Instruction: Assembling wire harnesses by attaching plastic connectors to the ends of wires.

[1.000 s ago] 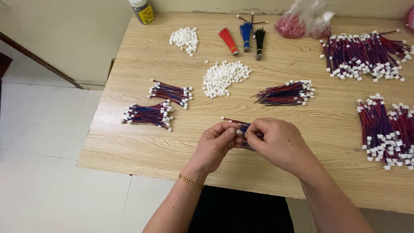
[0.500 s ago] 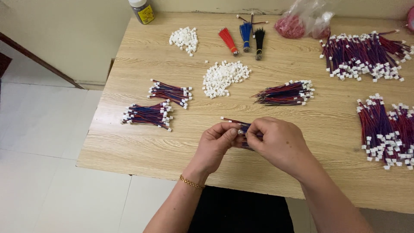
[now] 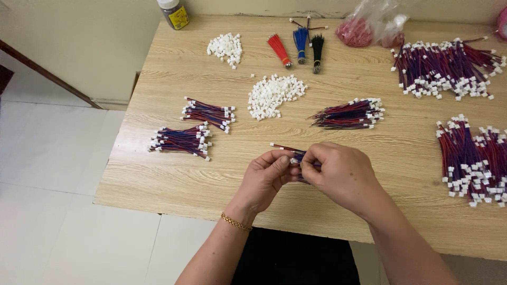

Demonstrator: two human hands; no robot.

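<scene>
The left hand (image 3: 266, 177) and the right hand (image 3: 338, 171) meet over the near middle of the wooden table (image 3: 369, 216), fingertips pinched together on a small bunch of red and blue wires (image 3: 293, 154). Both hands grasp it: the left thumb and forefinger close on the wires from the left, the right fingers curl over them from the right, so most of the bunch is hidden. Only a short stretch pokes out to the upper left, just above the tabletop, and a darker bit shows below the fingers. A thin gold bracelet (image 3: 236, 222) sits on the left wrist.

Just beyond the hands, to the right, lies a loose bundle of wires with white plugs (image 3: 348, 113). To the left lie two more bundles, one near the table's left edge (image 3: 180, 140) and one just behind it (image 3: 208, 113). Between them and further back sits a heap of small white plastic connectors (image 3: 274, 95), and a smaller heap (image 3: 226, 46) lies near the far left corner. Beside that stand three tassel-like bundles, red (image 3: 279, 49), blue (image 3: 300, 42) and black (image 3: 317, 50), side by side. At the far edge are a jar with a yellow label (image 3: 174, 13) and a clear plastic bag with red contents (image 3: 369, 26). Large piles of finished wires fill the right side, one at the back (image 3: 443, 66) and one nearer (image 3: 472, 158)
</scene>
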